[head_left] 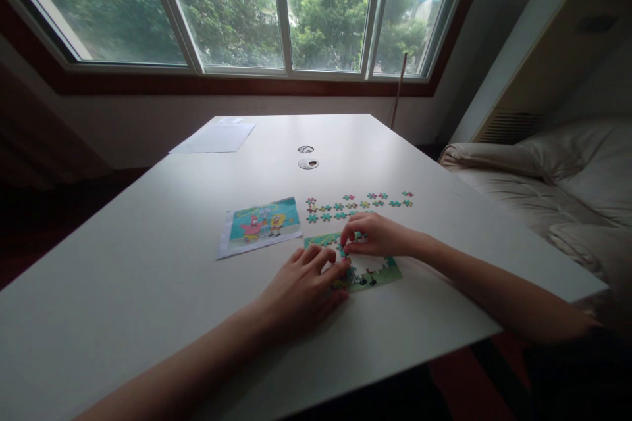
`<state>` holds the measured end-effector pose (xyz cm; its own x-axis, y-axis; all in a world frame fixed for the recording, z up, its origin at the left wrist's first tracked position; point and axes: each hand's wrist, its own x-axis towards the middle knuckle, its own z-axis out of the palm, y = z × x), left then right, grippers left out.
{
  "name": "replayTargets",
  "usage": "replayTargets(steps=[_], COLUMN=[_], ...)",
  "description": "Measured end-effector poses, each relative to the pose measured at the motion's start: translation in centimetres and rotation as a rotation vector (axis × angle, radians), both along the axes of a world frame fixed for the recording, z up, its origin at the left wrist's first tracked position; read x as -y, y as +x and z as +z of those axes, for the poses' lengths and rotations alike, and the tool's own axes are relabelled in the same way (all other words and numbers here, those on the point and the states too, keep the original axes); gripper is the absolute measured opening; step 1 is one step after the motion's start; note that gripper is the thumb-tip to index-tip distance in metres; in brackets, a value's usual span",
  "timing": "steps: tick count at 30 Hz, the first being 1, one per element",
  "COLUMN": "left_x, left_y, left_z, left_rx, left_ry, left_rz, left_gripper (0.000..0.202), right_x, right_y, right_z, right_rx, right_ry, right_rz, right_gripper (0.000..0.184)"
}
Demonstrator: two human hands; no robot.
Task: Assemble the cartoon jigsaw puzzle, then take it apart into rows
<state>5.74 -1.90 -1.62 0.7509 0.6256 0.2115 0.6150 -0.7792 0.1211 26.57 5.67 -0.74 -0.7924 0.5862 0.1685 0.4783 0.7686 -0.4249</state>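
left hand [312, 276] on partial puzzle [390, 275], fingers apart; right hand [379, 234] over it, fingertips close, can't tell if clamped; loose pieces [326, 218] beyond

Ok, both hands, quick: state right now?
Left hand: open, fingers spread over the puzzle.
Right hand: fingertips drawn together over it; any held piece can't be told.

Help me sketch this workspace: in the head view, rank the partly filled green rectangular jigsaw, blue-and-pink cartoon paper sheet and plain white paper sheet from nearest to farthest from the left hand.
1. Green jigsaw: partly under the left hand.
2. Cartoon sheet: just ahead, leftward.
3. White sheet: far ahead, left.
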Motion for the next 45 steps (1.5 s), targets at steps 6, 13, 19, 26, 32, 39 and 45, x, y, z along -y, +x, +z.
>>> replayTargets(steps=[6, 13, 19, 26, 32, 39, 45], left_x=[0.3, 0.3, 0.4, 0.6, 0.6, 0.7, -0.2], left_y=[-0.4, -0.4, -0.2, 0.0, -0.1, 0.0, -1.1], left_z=[0.0, 0.0, 0.1, 0.1, 0.0, 0.1, 0.7], left_rx=[0.03, 0.033, 0.022, 0.004, -0.006, 0.017, 0.085], left_ry=[0.041, 0.046, 0.024, 0.046, 0.039, 0.05, 0.022], left_rz=[-0.066, -0.078, -0.063, -0.048, -0.05, -0.059, 0.013], left_gripper=[0.024, 0.023, 0.025, 0.028, 0.026, 0.025, 0.02], right_x=[0.2, 0.7, 0.6, 0.5, 0.9, 0.9, -0.7], right_y=[0.1, -0.2, -0.3, -0.4, -0.6, -0.5, 1.7], right_z=[0.1, 0.2, 0.4, 0.2, 0.3, 0.4, 1.7], right_rx=[0.004, 0.018, 0.022, 0.0, 0.036, 0.082, 0.11], right_ry=[-0.002, 0.044, -0.016, -0.071, 0.007, 0.065, -0.027], right_rz=[-0.024, -0.063, -0.087, -0.067, -0.105, -0.122, -0.086], right_gripper=[0.02, 0.027, 0.027, 0.022, 0.022, 0.027, 0.024])
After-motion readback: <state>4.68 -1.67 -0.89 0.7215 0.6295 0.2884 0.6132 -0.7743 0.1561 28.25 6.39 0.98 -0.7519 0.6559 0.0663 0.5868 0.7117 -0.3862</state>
